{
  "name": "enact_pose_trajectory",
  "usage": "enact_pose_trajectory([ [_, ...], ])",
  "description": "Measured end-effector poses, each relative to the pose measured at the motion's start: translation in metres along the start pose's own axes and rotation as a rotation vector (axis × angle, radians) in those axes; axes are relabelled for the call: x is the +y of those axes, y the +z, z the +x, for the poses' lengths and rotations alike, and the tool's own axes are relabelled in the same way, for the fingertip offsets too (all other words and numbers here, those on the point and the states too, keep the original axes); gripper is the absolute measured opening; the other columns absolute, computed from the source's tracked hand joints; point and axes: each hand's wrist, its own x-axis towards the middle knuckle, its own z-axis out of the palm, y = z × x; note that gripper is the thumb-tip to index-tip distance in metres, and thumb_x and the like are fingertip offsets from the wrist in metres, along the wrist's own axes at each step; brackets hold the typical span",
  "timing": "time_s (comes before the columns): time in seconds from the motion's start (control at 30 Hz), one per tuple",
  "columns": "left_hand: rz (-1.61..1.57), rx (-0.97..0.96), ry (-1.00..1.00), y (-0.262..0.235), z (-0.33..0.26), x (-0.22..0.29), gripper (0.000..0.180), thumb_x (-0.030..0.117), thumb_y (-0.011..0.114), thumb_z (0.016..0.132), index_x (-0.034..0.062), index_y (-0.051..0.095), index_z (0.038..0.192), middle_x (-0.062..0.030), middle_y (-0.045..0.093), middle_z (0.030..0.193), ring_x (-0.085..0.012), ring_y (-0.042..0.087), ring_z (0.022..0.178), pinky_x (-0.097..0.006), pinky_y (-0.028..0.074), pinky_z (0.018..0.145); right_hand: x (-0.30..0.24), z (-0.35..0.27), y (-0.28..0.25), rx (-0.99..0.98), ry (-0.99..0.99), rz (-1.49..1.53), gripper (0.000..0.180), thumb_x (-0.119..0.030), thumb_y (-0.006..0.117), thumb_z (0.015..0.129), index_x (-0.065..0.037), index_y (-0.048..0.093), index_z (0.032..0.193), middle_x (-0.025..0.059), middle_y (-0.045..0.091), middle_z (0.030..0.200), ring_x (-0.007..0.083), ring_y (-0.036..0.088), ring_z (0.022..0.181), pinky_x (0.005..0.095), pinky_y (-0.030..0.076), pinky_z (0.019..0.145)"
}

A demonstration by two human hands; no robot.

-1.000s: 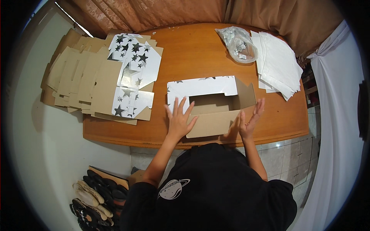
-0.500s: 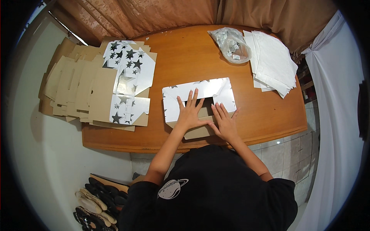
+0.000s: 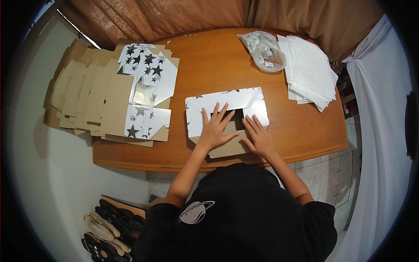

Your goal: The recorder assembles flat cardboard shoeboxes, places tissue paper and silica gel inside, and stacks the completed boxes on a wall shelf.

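Observation:
A partly folded cardboard box (image 3: 229, 97), white with dark stars outside and brown inside, rests near the table's front edge. Its flaps leave a dark gap in the middle. My left hand (image 3: 214, 131) lies with spread fingers on the left flap and the brown front panel (image 3: 229, 147). On the right flap, beside the gap, my right hand (image 3: 261, 137) is spread as well, fingers pointing away from me. Neither hand grasps anything; both touch the box from above.
Flat brown cardboard blanks (image 3: 94, 96) are stacked at the table's left, with a star-printed blank (image 3: 152, 87) on top. At the back right lie a clear plastic bag (image 3: 264, 50) and white paper sheets (image 3: 312, 72). Several shoes (image 3: 109, 231) are on the floor, lower left.
My right hand has shifted slightly right, and its thumb has moved away from my left thumb. The left hand stays in nearly the same place on the box.

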Motion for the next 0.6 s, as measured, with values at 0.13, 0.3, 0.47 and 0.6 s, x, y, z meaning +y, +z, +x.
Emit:
enact_pose_trajectory([
  [0.13,0.009,0.141,-0.053,-0.013,-0.03,-0.014,0.054,0.039,0.063,0.077,0.016,0.052,0.124,-0.0034,0.039,0.137,-0.0297,0.029,0.13,-0.062,0.004,0.102,0.034,-0.016,-0.005,0.02,-0.106,0.003,0.069,-0.056,0.049,0.079,-0.018,0.037,0.135,0.0,0.032,0.141,0.0238,0.022,0.134,0.0688,-0.013,0.094],
  [0.3,0.121,0.09,0.003,-0.02,-0.08,-0.043,0.063,0.045,0.063,0.075,0.0128,0.048,0.127,-0.0037,0.043,0.135,-0.0261,0.034,0.128,-0.061,0.006,0.103,0.063,-0.029,-0.002,0.063,-0.191,0.091,0.085,-0.068,0.053,0.067,-0.019,0.039,0.134,-0.0018,0.032,0.142,0.0269,0.016,0.136,0.0675,-0.014,0.095],
  [0.47,0.026,0.15,0.033,-0.021,-0.1,-0.053,0.089,0.067,0.057,0.064,0.0088,0.043,0.13,-0.0046,0.047,0.131,-0.0245,0.039,0.125,-0.06,0.006,0.104,0.074,-0.025,0.005,0.113,-0.271,0.067,0.086,-0.069,0.056,0.063,-0.019,0.042,0.131,-0.002,0.037,0.139,0.0297,0.014,0.136,0.0669,-0.013,0.096],
  [0.6,0.1,0.174,0.065,-0.024,-0.099,-0.055,0.088,0.066,0.059,0.064,0.0088,0.044,0.129,-0.0056,0.049,0.129,-0.0223,0.044,0.12,-0.06,0.002,0.104,0.072,-0.014,0.003,0.255,-0.285,0.048,0.062,-0.062,0.053,0.072,-0.02,0.056,0.118,-0.0026,0.043,0.134,0.0315,0.019,0.134,0.066,-0.014,0.097],
])
